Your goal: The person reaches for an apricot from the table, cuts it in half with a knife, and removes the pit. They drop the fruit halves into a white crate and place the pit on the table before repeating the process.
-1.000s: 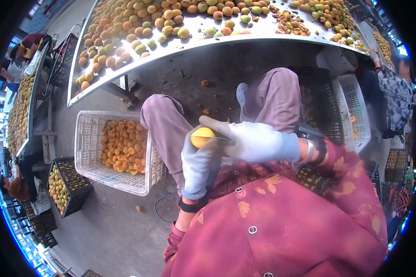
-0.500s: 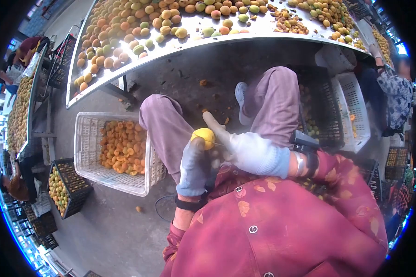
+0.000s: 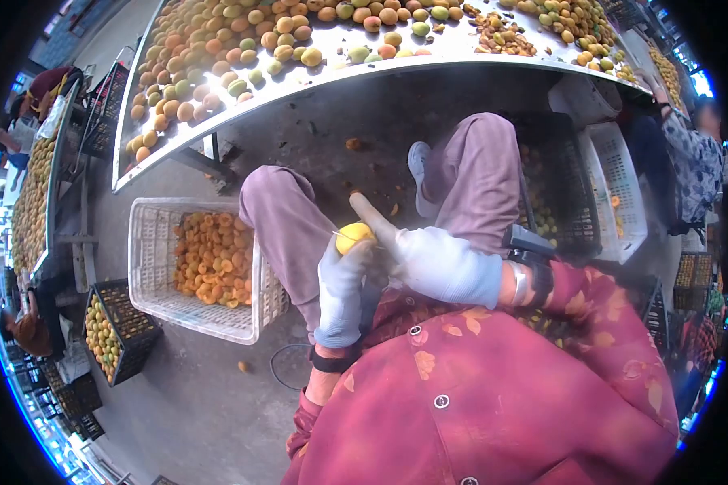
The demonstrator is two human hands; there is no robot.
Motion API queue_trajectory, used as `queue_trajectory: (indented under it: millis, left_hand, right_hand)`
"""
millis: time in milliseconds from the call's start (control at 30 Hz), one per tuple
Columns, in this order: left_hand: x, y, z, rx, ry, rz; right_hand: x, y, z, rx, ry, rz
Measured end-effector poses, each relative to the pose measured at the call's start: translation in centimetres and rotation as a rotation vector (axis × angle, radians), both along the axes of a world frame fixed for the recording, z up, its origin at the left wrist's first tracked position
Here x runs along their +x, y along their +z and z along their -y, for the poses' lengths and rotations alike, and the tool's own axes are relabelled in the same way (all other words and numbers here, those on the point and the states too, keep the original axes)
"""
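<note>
A yellow apricot (image 3: 354, 237) sits in my left hand (image 3: 341, 283), whose gloved fingers wrap round its lower side. Close beside it on the right is my right hand (image 3: 437, 263), also in a pale glove. One of its digits stretches up past the fruit while the others curl inward. A thin, pale, straight sliver crosses the left face of the apricot; I cannot tell what my right hand grips. Both hands are over my lap, between my knees.
A white crate (image 3: 194, 318) of halved orange apricots stands left of my knee. Ahead, a metal table (image 3: 323, 79) bears many whole apricots. Black crates (image 3: 129, 356) stand at left, and a white crate (image 3: 623, 194) at right. A person (image 3: 692, 153) works at far right.
My left hand has shifted slightly upward, and its grip on the apricot has turned. The thin sliver now shows across the fruit's left side. My right hand has moved slightly left.
</note>
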State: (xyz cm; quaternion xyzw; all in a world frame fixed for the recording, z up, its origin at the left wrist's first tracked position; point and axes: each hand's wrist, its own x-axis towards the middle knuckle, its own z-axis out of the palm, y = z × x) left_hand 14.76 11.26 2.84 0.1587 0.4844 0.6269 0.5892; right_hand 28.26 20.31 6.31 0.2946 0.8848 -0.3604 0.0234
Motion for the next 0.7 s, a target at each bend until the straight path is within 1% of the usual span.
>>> queue_trajectory:
  millis: [67, 100, 133, 200, 233, 300, 367, 433, 567, 633, 700]
  left_hand:
    - [0.0, -0.7, 0.0, -0.011, -0.009, -0.040]
    - [-0.1, -0.8, 0.1, -0.025, -0.010, -0.081]
    - [-0.1, -0.9, 0.3, -0.026, -0.006, -0.082]
    - [-0.1, -0.7, 0.6, -0.025, -0.026, 0.020]
    - [-0.1, -0.3, 0.4, -0.023, -0.031, 0.020]
    - [0.1, 0.6, 0.0, -0.086, -0.123, -0.072]
    - [0.1, 0.2, 0.3, -0.109, -0.102, -0.058]
    - [0.0, 0.3, 0.4, -0.032, -0.086, 0.012]
    - [0.2, -0.2, 0.4, 0.004, -0.029, -0.029]
    - [0.2, -0.7, 0.3, 0.085, -0.006, 0.141]
    - [0.4, -0.7, 0.4, 0.078, 0.024, 0.127]
  right_hand:
    - [-0.1, -0.3, 0.0, -0.051, 0.008, -0.102]
    - [-0.1, -0.2, -0.1, -0.051, 0.008, -0.103]
    - [-0.2, -0.1, -0.3, -0.047, 0.016, -0.055]
    - [-0.3, 0.6, -0.5, -0.047, 0.021, -0.008]
    - [-0.5, 1.3, -0.7, -0.034, 0.012, 0.035]
    - [-0.4, 1.7, -1.0, -0.021, 0.004, 0.080]
    - [-0.5, 1.8, -1.3, -0.034, 0.056, 0.071]
    - [-0.6, 1.9, -1.5, -0.036, 0.062, 0.083]
    - [-0.7, 1.9, -1.6, -0.034, 0.088, 0.145]
    - [-0.6, 1.8, -1.3, -0.009, 0.089, 0.119]
    - [-0.5, 1.4, -0.6, 0.017, 0.089, 0.093]
